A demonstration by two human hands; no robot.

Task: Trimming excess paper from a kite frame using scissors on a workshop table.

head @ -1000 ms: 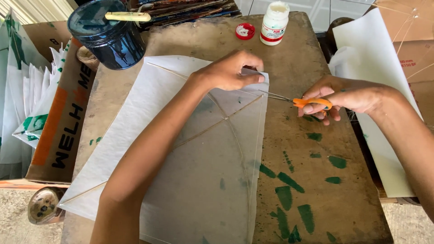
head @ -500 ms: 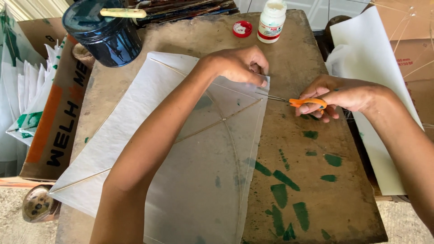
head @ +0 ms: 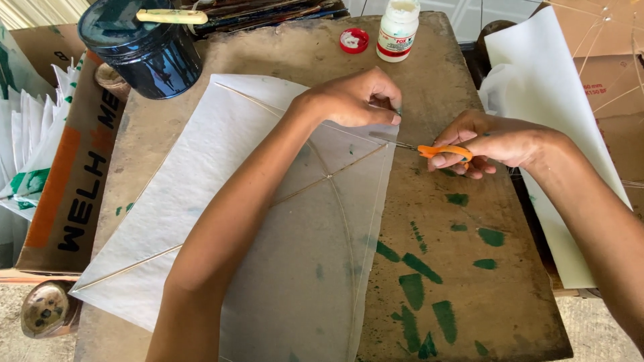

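Kite (head: pixel 221 221) lies flat mid-table (head: pixel 469 315), sticks already on the paper. Left hand (head: pixel 355 100) pinches the kite's right corner edge; right hand (head: pixel 490 141) grips orange scissors (head: pixel 429 149), blades at that edge. Trimming looks underway there, other edges unclear. Glue bottle (head: pixel 397 30), red cap (head: pixel 353 40) and dark can (head: pixel 141 50) beyond the kite.

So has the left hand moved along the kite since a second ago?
Yes. The left hand has slid toward the kite's right corner, nearer the white bottle, and now pinches that corner.
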